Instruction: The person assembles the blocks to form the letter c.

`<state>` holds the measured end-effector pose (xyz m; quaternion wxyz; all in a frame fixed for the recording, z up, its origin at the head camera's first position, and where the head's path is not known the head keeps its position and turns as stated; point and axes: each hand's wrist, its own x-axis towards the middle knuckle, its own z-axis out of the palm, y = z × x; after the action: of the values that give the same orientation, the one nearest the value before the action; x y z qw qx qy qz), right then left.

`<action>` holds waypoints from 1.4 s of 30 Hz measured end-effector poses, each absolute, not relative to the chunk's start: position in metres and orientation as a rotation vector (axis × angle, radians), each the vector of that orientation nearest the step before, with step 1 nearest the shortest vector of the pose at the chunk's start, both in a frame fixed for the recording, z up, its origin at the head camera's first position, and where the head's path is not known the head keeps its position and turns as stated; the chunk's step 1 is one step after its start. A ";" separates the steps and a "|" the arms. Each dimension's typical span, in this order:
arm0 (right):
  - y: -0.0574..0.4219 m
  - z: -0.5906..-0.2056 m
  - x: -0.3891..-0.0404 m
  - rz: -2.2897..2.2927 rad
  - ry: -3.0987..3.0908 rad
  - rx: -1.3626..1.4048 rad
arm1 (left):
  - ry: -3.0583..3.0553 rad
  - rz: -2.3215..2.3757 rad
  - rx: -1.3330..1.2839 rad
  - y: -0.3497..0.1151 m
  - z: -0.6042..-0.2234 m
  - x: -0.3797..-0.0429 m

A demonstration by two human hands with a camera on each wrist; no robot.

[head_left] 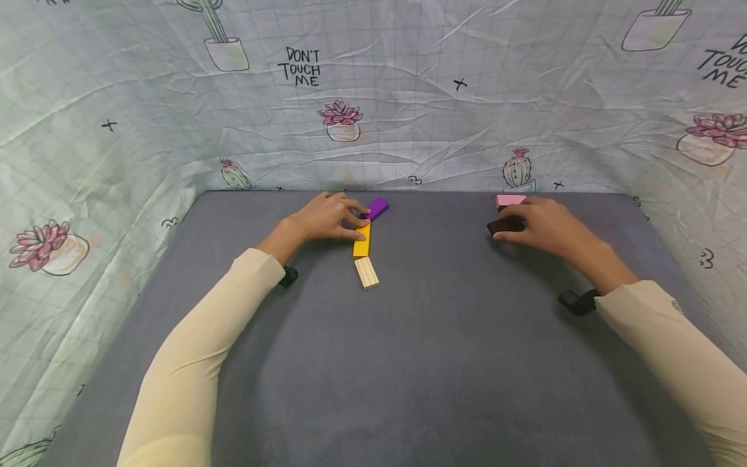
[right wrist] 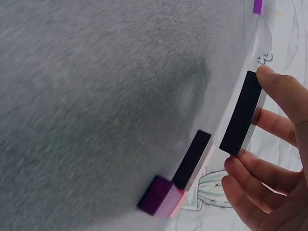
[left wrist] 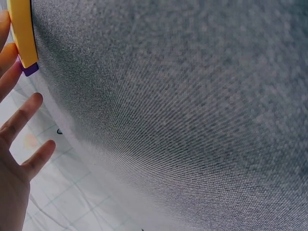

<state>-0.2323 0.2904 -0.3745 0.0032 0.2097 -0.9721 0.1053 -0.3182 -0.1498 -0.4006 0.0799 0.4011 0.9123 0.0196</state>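
Fingertips of my left hand (head_left: 329,217) rest on a yellow block (head_left: 361,241), which lies lengthwise on the table, with one finger at a purple block (head_left: 377,209) angled off its far end. A pale wooden block (head_left: 366,272) lies at the near end. In the left wrist view the two outer fingers are spread away from the yellow block (left wrist: 24,36). My right hand (head_left: 545,224) pinches a dark block (right wrist: 243,113) between thumb and fingers. Close by, a second dark block (right wrist: 193,161) meets a pink block (head_left: 510,200), mostly hidden behind the hand in the head view.
The grey table (head_left: 420,363) ends at a patterned cloth wall (head_left: 408,130) behind the blocks. More of that cloth hangs at both sides. Black straps with small devices sit at both wrists.
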 end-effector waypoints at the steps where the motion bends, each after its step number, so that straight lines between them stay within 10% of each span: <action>1: 0.289 -0.375 -0.233 0.336 -3.046 0.664 | 2.728 0.058 1.199 -0.150 -0.401 -0.318; 42: 0.278 -0.400 -0.262 0.669 -2.846 0.954 | 2.722 0.065 1.219 -0.150 -0.399 -0.318</action>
<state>-0.2618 0.2776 -0.4004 0.0333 0.3100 -0.9249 0.2176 -0.3178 -0.1504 -0.3995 0.0791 0.4074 0.9095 0.0216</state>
